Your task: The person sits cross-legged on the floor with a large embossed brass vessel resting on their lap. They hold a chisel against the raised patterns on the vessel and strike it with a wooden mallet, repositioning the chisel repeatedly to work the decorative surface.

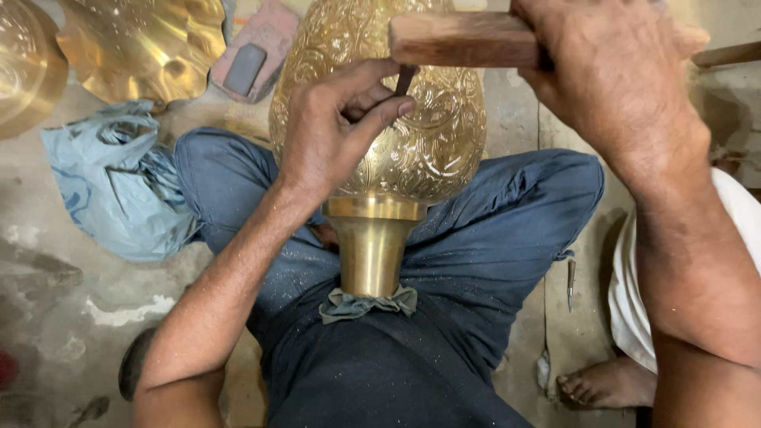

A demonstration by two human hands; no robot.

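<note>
Two hands on one engraved brass vase (412, 135), which lies across the lap, plain neck (372, 246) toward the body with a cloth wad (369, 303) at its mouth. Left hand (329, 135) pinches a small dark chisel (404, 79) against the vase's belly. Right hand (610, 79) clenches a wooden mallet block (464, 40) just above the chisel. Blue bag (115, 182) left of the vase; loose punch (571, 281) on the floor to its right.

A stained grey concrete floor (47, 269) carries everything. On it at the left of the frame lies a crumpled pale blue plastic bag (111, 186); at upper left rest two brass dishes (147, 40); at lower right stands a bare foot (606, 384), and a small metal tool (570, 281) lies just above it.
</note>
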